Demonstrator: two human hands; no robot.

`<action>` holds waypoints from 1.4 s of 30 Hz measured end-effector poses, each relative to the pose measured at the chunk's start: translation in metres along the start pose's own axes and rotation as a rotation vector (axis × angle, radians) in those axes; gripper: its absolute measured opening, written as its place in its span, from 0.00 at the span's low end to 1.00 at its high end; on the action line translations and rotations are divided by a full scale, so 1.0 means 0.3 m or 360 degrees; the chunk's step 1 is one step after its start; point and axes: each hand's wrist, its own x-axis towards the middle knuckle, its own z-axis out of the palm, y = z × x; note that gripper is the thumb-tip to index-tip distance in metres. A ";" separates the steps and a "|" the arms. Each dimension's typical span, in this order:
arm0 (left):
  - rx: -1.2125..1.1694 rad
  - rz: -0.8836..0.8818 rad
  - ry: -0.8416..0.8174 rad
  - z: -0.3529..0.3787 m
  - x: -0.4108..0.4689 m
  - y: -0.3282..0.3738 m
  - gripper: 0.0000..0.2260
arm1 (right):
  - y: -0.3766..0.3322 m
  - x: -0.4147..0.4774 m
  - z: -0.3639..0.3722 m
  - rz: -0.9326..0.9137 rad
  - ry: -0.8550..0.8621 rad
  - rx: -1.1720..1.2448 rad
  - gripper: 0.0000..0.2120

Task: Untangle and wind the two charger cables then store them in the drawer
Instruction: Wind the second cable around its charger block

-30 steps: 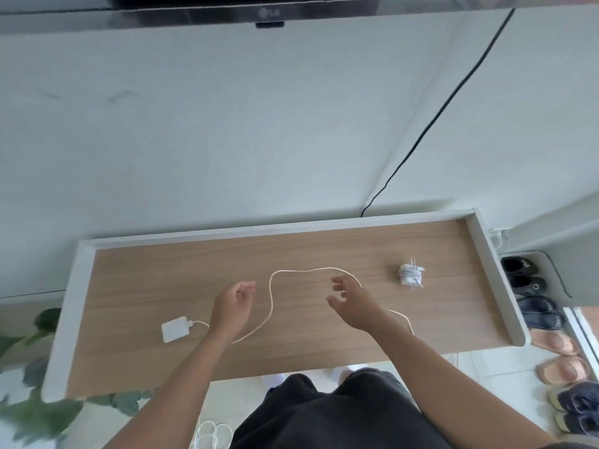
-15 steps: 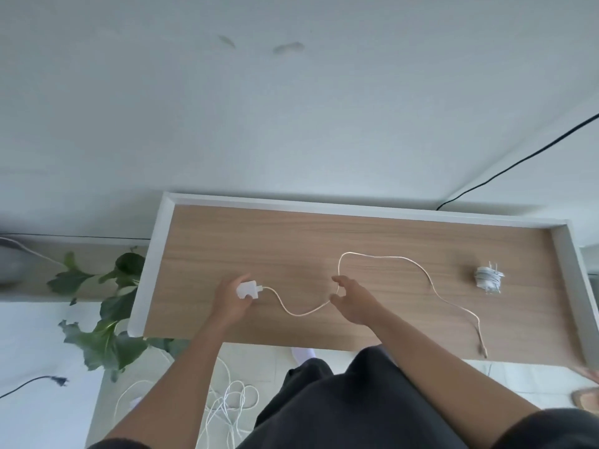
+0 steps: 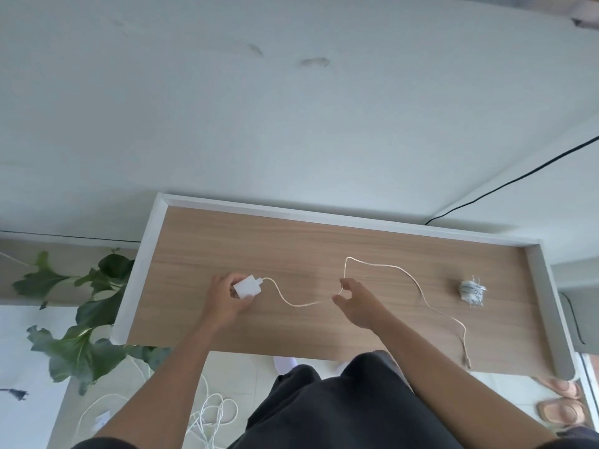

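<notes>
You are looking down at a wooden tabletop (image 3: pixel 278 244) with a raised white rim (image 3: pixel 324 218) along its back and sides, set against a pale wall.

Your left hand (image 3: pixel 222 306) rests on the left part of the tabletop. Its fingers are curled round a white charger adapter (image 3: pixel 246 286), which sits in your grip with its cable end pointing right.

From the adapter a thin white charger cable (image 3: pixel 295 304) dips toward you along the wood and runs right to your right hand (image 3: pixel 359 307). That hand pinches the cable between thumb and forefinger near the middle of the tabletop, with the other fingers loosely bent.

Past the pinch the cable rises in a narrow loop toward the back rim. It then sweeps right and curves down, and its free connector end (image 3: pixel 467 362) lies at the front edge of the tabletop.

The second cable is a wound cable bundle (image 3: pixel 471 291), lying on the right part of the tabletop, well apart from your right hand and close to the right rim.

A leafy green plant (image 3: pixel 81 322) stands to the left of the tabletop. Loose white cords (image 3: pixel 210 416) lie on the floor below, between your forearms. A pair of sandals (image 3: pixel 560 411) sits on the floor at the lower right. A black wire (image 3: pixel 518 179) runs down the wall behind the tabletop's right end.
</notes>
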 end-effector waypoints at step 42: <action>-0.2038 -0.0080 -0.0557 0.011 -0.394 0.733 0.21 | -0.244 -0.365 -0.250 -0.1247 0.0902 0.0175 0.07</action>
